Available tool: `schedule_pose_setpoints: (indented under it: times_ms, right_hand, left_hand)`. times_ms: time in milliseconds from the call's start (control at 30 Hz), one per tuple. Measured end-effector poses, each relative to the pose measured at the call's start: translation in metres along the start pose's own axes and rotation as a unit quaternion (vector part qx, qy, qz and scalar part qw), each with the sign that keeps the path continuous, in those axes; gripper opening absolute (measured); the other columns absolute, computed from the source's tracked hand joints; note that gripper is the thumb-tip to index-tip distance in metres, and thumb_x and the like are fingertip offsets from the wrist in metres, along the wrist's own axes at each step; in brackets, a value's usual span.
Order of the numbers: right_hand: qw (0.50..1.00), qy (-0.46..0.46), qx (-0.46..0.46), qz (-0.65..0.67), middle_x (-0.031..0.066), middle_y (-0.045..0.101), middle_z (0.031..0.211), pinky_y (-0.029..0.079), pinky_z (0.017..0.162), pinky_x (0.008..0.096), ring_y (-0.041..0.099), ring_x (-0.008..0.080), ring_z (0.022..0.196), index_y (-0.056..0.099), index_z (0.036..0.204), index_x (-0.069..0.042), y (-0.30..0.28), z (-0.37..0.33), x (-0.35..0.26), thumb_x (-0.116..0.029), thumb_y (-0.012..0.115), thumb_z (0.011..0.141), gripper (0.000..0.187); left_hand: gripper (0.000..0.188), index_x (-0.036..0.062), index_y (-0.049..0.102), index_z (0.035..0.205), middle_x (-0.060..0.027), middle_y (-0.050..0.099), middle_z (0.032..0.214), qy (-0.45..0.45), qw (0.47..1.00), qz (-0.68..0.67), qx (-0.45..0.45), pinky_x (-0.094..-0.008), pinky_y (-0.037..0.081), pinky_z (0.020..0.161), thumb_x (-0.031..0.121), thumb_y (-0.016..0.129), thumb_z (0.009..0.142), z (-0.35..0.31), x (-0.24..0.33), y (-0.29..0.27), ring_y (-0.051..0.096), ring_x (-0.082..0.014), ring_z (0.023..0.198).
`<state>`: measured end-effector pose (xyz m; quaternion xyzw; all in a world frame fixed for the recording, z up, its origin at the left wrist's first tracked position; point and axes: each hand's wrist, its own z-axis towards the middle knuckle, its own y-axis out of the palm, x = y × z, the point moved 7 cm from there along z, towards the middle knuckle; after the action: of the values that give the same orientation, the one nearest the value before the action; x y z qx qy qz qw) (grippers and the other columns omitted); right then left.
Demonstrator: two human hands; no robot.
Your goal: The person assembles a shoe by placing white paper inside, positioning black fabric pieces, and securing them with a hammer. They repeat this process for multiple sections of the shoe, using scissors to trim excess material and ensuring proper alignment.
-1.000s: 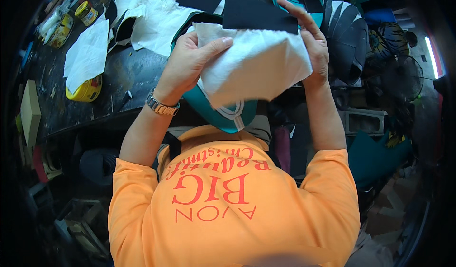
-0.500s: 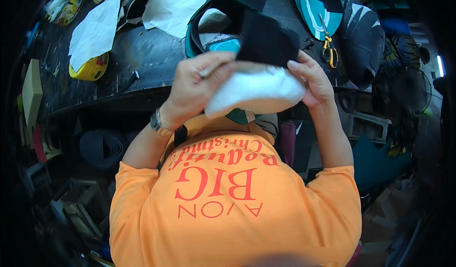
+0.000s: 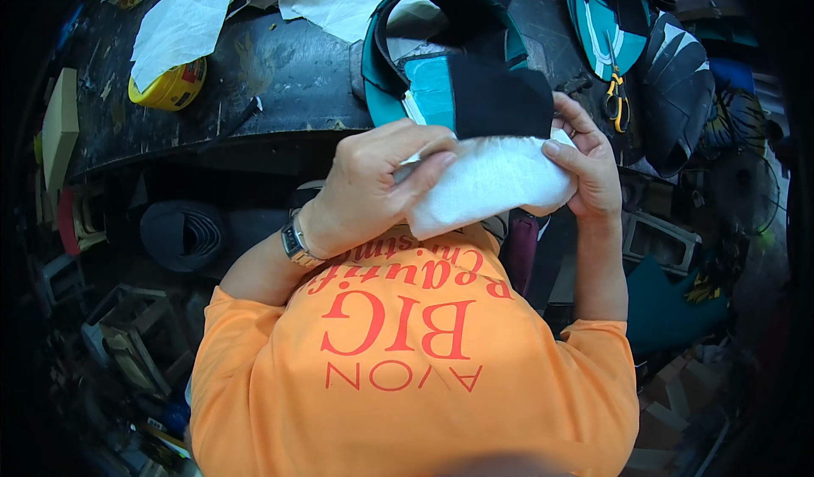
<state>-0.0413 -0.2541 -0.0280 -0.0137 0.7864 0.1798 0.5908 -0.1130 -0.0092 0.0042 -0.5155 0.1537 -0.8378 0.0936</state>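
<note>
A white sheet of soft lining material point(image 3: 496, 180) spans the space between my two hands, just off the table's front edge. At its left end my left hand point(image 3: 377, 176), with a wristwatch on the wrist, pinches the upper edge. My right hand point(image 3: 593, 172) has thumb and fingers closed on the sheet's right end. Directly behind the sheet, and seeming joined to or touching it, is a black fabric panel point(image 3: 498, 100) of a teal-and-black sewn piece. That piece curves round in a loop with a teal outer side point(image 3: 377, 91); its lower part is hidden behind my hands.
On the dark worktable point(image 3: 280, 78) stand a yellow tub point(image 3: 174, 87) and white sheet scraps point(image 3: 182, 19). To the right lie orange-handled scissors point(image 3: 617, 104), another teal piece point(image 3: 604, 27) and stacked black pieces point(image 3: 678, 91). A black roll point(image 3: 182, 235) sits under the table.
The view has shifted, so the table things sit lower and further right. The white sheet has turned to show more of its flat face, and the loop's teal panel shows more. Both hands keep their hold.
</note>
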Motion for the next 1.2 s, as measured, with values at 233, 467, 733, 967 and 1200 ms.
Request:
schedule_pose_setpoints:
  times_ms: [233,467,733,967,1200]
  right_hand:
    - [0.995,-0.066,-0.071,-0.034,0.0079,0.067,0.099,0.057,0.079,0.0242,0.070,0.0140,0.092,0.046,0.147,-0.004,0.036,0.010,-0.053,0.005,0.075,0.081,0.072]
    - [0.874,-0.177,-0.071,-0.447,0.0055,0.067,0.106,0.053,0.085,0.0289,0.065,0.0155,0.092,0.059,0.137,-0.010,0.070,0.059,-0.010,-0.003,0.072,0.086,0.052]
    - [0.811,-0.235,-0.039,-0.534,0.0114,0.073,0.109,0.056,0.092,0.0346,0.073,0.0265,0.100,0.069,0.116,-0.003,0.068,0.050,-0.007,0.002,0.069,0.088,0.029]
    - [0.697,-0.389,-0.076,-0.598,0.0133,0.069,0.098,0.058,0.070,0.0359,0.071,0.0279,0.083,0.070,0.105,-0.002,0.096,0.027,-0.020,0.008,0.067,0.080,0.027]
    - [0.691,-0.453,-0.076,-0.558,0.0138,0.070,0.101,0.059,0.074,0.0351,0.072,0.0286,0.085,0.071,0.104,-0.001,0.100,0.024,-0.035,0.010,0.067,0.079,0.027]
  left_hand:
    - [0.029,-0.0025,0.067,0.120,-0.0192,0.072,0.105,-0.024,0.998,-0.061,-0.002,-0.0352,0.058,0.081,0.006,0.067,0.092,0.003,0.032,-0.019,0.073,-0.0326,0.090]
    - [0.026,-0.0021,0.068,0.121,-0.0198,0.071,0.116,-0.018,0.992,0.122,0.015,-0.0354,0.058,0.085,0.007,0.061,0.097,0.029,-0.026,-0.012,0.073,-0.0313,0.099]
    - [0.026,0.0017,0.066,0.120,-0.0205,0.071,0.105,-0.147,0.976,0.158,-0.011,-0.0378,0.059,0.078,0.007,0.065,0.094,0.003,-0.049,-0.017,0.072,-0.0374,0.089]
    - [0.036,0.0101,0.062,0.121,-0.0145,0.068,0.111,-0.071,0.978,0.197,0.000,-0.0388,0.061,0.075,0.000,0.068,0.086,0.001,-0.036,-0.010,0.072,-0.0374,0.082]
    - [0.024,0.0087,0.067,0.109,-0.0072,0.065,0.114,0.110,0.966,0.229,-0.054,-0.0325,0.060,0.069,0.007,0.064,0.085,-0.001,-0.011,0.002,0.073,-0.0229,0.089]
